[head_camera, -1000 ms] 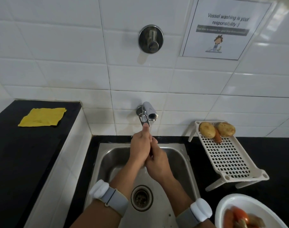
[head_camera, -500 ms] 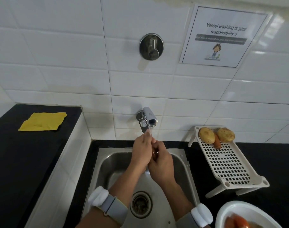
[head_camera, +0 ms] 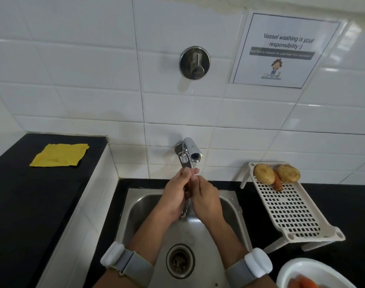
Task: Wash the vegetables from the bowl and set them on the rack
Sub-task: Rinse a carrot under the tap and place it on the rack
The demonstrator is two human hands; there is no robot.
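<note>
My left hand (head_camera: 174, 196) and my right hand (head_camera: 207, 199) are pressed together under the tap (head_camera: 193, 151), over the steel sink (head_camera: 136, 215). Both curl round a small orange-brown vegetable (head_camera: 188, 187), of which only a dark sliver shows between them. Water runs down between my palms. The white slotted rack (head_camera: 289, 210) stands right of the sink. At its far end lie two potatoes (head_camera: 264, 173) (head_camera: 288, 173) with a carrot (head_camera: 277, 182) between them. A white bowl (head_camera: 302, 267) at the bottom right holds orange-red vegetables (head_camera: 304, 282), cut off by the frame edge.
A yellow cloth (head_camera: 60, 154) lies on the raised black counter to the left. A round metal valve (head_camera: 195, 63) and a paper notice (head_camera: 285, 50) are fixed to the white tiled wall. The drain (head_camera: 180, 260) sits in the sink's near part.
My joined hands stay under the tap, rubbing the vegetable. My view has tilted slightly upward, so the bowl shows less.
</note>
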